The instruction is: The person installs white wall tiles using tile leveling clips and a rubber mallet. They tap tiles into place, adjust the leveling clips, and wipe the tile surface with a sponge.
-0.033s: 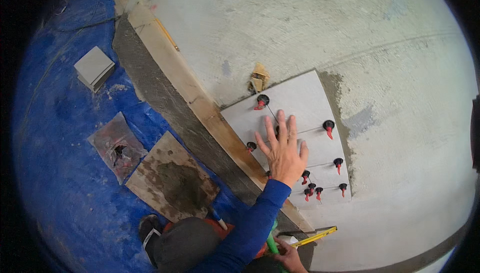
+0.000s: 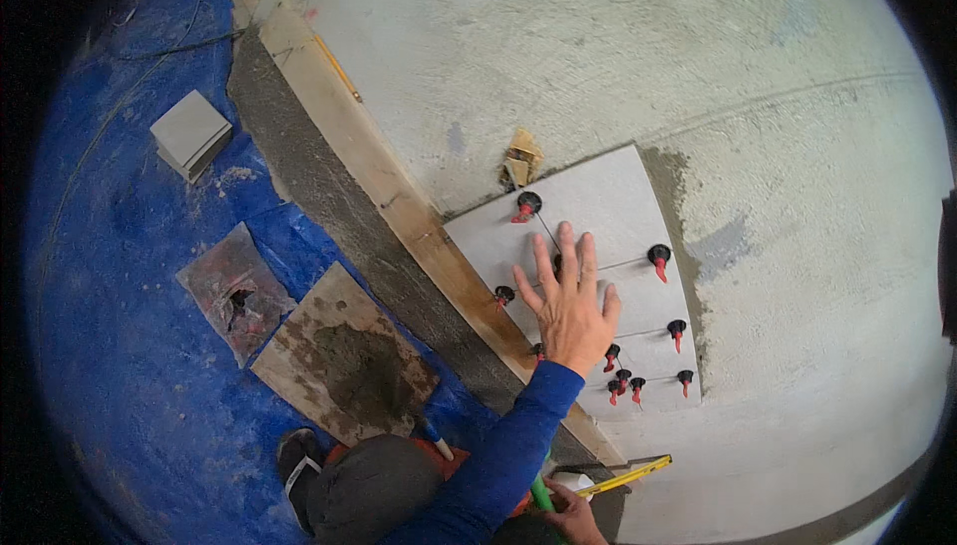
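Head view: my left hand (image 2: 575, 316) is spread palm-down, fingers apart and clasping nothing, apparently resting on the pale tiles (image 2: 603, 196). These lie on the rough plaster (image 2: 797, 136), just right of the wooden strip (image 2: 391, 196), their joints dotted with black-and-red clips (image 2: 659, 260); one clip shows between my fingers. My right hand (image 2: 575, 521), near and right, is bent beside a green handle (image 2: 541, 494) and a yellow bar (image 2: 630, 475); cannot tell whether it grips either.

Method, as I judge it: press with the broad palm, evenly, rather than with fingertips at one corner, so that no edge sits proud of its neighbour. Fingers should avoid the clips, since a knock could twist one. Check the joint lines by eye before lifting away.

Surroundings: grey mortar (image 2: 666, 181) edges the tiles on the right. A crumpled yellowish scrap (image 2: 521, 158) sits at their far edge and could foul work there. Left, on the blue sheet (image 2: 110, 266): a mortar-smeared board (image 2: 299, 356), a torn plastic bag (image 2: 234, 266) and, farther, a stack of tiles (image 2: 189, 126). A pencil (image 2: 339, 68) lies along the strip's far part. Main obstruction: my blue sleeve (image 2: 508, 455), hiding part of the near strip.
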### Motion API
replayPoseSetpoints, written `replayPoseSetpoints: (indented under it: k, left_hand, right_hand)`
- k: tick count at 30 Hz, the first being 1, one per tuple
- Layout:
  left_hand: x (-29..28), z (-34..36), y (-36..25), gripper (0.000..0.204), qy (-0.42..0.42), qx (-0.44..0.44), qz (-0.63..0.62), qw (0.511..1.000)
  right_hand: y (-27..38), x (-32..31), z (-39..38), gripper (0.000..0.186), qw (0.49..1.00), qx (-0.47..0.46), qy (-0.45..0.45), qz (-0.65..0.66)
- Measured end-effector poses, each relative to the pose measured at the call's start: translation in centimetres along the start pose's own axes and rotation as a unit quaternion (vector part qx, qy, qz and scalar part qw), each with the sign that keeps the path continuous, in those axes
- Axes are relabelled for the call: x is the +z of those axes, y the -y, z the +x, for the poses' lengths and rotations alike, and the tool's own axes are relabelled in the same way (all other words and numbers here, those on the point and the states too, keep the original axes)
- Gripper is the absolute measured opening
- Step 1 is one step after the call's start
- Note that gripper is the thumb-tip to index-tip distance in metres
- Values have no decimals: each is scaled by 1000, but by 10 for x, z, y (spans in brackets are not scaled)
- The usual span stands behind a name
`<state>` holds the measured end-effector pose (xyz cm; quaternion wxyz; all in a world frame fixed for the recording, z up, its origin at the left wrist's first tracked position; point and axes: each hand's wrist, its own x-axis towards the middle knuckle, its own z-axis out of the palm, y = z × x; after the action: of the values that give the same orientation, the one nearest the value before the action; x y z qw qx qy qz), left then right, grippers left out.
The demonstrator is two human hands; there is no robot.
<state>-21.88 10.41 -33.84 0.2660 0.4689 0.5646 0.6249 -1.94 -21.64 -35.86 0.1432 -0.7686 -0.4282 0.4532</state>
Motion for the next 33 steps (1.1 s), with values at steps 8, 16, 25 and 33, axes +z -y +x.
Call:
replayPoseSetpoints:
  k: [8, 16, 25, 33]
  left_hand:
    - [-6, 10, -4, 64, -34, -2, -55, 998]
    - [-6, 11, -7, 52, -82, -8, -96, 992]
    - [-24, 60, 93, 26, -309, -172, -95, 931]
    - [-35, 91, 122, 14, -210, -91, -82, 970]
  right_hand:
    - [-68, -13, 15, 57, 939, 119, -10, -323]
    - [-79, 17, 6, 47, 996, 23, -1, -91]
    - [-72, 28, -12, 49, 973, 11, -15, -231]
    - [-76, 35, -24, 53, 989, 19, -39, -144]
